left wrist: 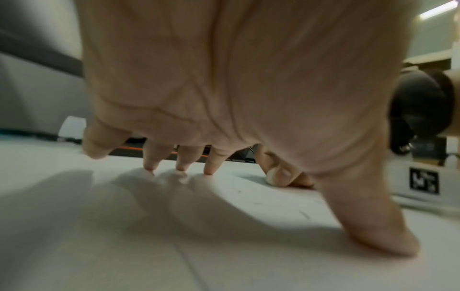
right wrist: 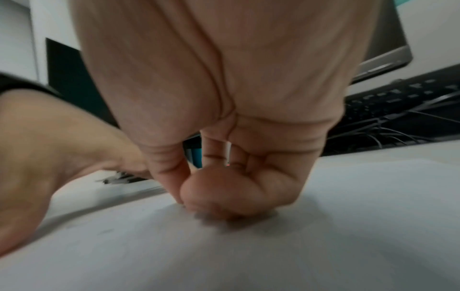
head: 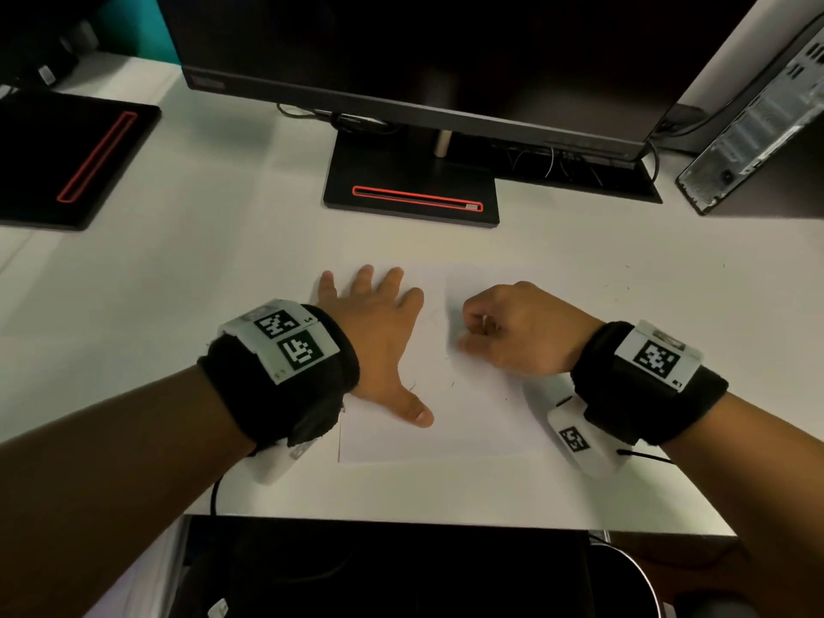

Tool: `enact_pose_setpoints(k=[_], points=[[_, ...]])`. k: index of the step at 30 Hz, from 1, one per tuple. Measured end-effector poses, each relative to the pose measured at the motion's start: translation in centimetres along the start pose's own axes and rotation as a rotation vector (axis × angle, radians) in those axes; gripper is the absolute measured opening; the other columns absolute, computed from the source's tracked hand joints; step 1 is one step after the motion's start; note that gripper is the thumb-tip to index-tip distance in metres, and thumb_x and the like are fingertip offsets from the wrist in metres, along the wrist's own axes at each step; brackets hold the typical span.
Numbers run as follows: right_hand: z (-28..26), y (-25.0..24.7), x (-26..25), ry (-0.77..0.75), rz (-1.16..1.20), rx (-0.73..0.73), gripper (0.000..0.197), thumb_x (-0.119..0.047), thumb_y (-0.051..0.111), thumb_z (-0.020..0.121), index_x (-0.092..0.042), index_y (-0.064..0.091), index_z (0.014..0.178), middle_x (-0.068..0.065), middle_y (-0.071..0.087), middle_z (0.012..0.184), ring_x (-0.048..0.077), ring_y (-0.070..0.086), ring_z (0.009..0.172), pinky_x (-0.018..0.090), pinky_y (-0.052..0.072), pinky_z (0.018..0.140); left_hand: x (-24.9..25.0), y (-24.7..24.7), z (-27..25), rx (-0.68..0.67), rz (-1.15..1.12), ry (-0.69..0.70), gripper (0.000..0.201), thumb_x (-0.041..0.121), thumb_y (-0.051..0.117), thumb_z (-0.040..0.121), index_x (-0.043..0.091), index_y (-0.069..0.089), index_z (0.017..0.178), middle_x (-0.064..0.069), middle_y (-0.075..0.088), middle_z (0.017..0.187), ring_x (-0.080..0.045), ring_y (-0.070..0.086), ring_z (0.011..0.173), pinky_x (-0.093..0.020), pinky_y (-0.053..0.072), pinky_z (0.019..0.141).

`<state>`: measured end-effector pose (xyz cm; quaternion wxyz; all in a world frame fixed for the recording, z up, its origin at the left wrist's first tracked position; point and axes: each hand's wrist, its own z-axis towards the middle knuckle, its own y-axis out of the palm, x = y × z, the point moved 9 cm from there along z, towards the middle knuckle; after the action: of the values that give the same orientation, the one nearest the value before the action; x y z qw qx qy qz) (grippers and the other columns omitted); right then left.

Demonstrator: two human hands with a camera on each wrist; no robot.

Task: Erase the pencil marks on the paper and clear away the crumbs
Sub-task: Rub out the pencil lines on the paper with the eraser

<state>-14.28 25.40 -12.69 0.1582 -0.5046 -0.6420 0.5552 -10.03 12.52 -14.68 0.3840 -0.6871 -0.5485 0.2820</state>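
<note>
A white sheet of paper (head: 468, 421) lies on the white desk. My left hand (head: 392, 345) rests flat on the sheet's left part with fingers spread, and its thumb (left wrist: 373, 226) presses the paper (left wrist: 149, 226). My right hand (head: 468, 334) is curled with its fingertips down on the sheet, blurred by motion. In the left wrist view it pinches a small white eraser (left wrist: 270, 176) against the paper. Faint pencil marks (head: 439, 316) show between the hands. Dark crumbs (head: 412, 386) lie near my left thumb. The right wrist view shows the pinching fingertips (right wrist: 189, 200), blurred.
A monitor on a black stand (head: 410, 189) is behind the paper, with cables (head: 557, 162) to its right. A second black stand (head: 67, 158) sits far left, a computer case (head: 758, 118) far right. More specks (head: 620, 287) dot the desk at right. The desk's front edge (head: 446, 524) is near.
</note>
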Motion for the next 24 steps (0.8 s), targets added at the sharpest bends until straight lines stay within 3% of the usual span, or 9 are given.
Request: enact_pose_setpoints(k=[3,7,10,12,14,17,22,24], points=[[-0.6,0.7,-2.2,-0.101,-0.054,-0.006,0.034,-0.028,0.061,0.092,-0.024,0.043,0.063,-0.007,0.050,0.059,0.007,0.045,0.056,0.026,0.036,0.061,-0.1,0.6,0.3,-0.021,-0.008,-0.005,0.146,0.093,0.064,0.055,0.024,-0.013,0.157,-0.005,-0.022,0.165,-0.037,-0.017,0.151,-0.066,0.002,0.118],[-1.0,2.8,-5.1,-0.241,-0.088,-0.150,0.031,-0.029,0.058,0.093,-0.019,0.049,0.065,-0.004,0.051,0.058,0.008,0.046,0.055,0.027,0.039,0.060,-0.2,1.0,0.5,-0.034,0.010,-0.008,0.147,0.095,0.060,0.054,0.027,-0.020,0.156,-0.004,-0.027,0.164,-0.035,-0.020,0.151,-0.066,-0.001,0.118],[1.6,0.0,-2.4,-0.136,-0.149,-0.060,0.033,-0.032,0.058,0.092,-0.020,0.047,0.064,-0.004,0.052,0.062,0.005,0.043,0.061,0.030,0.038,0.066,-0.6,1.3,0.5,-0.047,0.002,-0.017,0.147,0.097,0.057,0.053,0.030,-0.024,0.155,-0.001,-0.032,0.162,-0.032,-0.024,0.150,-0.067,-0.004,0.117],[2.5,-1.4,-1.0,-0.077,-0.164,0.006,0.033,-0.031,0.057,0.092,-0.021,0.044,0.063,-0.004,0.049,0.063,0.013,0.043,0.065,0.031,0.037,0.066,-0.8,1.4,0.5,-0.044,-0.008,-0.014,0.147,0.099,0.055,0.051,0.032,-0.026,0.154,0.001,-0.034,0.161,-0.030,-0.026,0.150,-0.068,-0.004,0.116],[2.0,-0.4,-2.5,-0.127,-0.194,-0.023,0.032,-0.029,0.056,0.092,-0.023,0.042,0.064,-0.004,0.048,0.063,0.015,0.044,0.064,0.033,0.039,0.063,-0.9,1.5,0.5,-0.039,-0.014,-0.012,0.146,0.100,0.054,0.051,0.034,-0.027,0.153,0.003,-0.035,0.161,-0.029,-0.026,0.150,-0.069,-0.004,0.116],[0.4,2.3,-5.8,-0.258,-0.165,-0.130,0.030,-0.028,0.057,0.092,-0.022,0.046,0.065,-0.006,0.050,0.059,0.007,0.045,0.058,0.031,0.043,0.060,-0.9,1.5,0.6,-0.038,-0.010,-0.005,0.145,0.101,0.052,0.051,0.035,-0.027,0.153,0.004,-0.034,0.161,-0.029,-0.026,0.150,-0.069,-0.005,0.115],[3.1,-1.7,-1.5,-0.080,-0.233,-0.018,0.034,-0.029,0.056,0.094,-0.021,0.044,0.063,-0.005,0.049,0.063,0.015,0.043,0.066,0.029,0.033,0.063,-0.9,1.5,0.5,-0.055,0.010,-0.013,0.146,0.102,0.051,0.050,0.034,-0.028,0.153,0.003,-0.035,0.160,-0.029,-0.027,0.149,-0.070,-0.007,0.115],[2.6,-0.5,-3.1,-0.136,-0.257,-0.058,0.033,-0.027,0.056,0.093,-0.021,0.044,0.063,-0.003,0.050,0.062,0.014,0.044,0.064,0.029,0.034,0.061,-0.9,1.4,0.5,-0.064,0.008,-0.020,0.146,0.101,0.052,0.051,0.034,-0.028,0.153,0.003,-0.035,0.161,-0.029,-0.027,0.149,-0.070,-0.007,0.114]])
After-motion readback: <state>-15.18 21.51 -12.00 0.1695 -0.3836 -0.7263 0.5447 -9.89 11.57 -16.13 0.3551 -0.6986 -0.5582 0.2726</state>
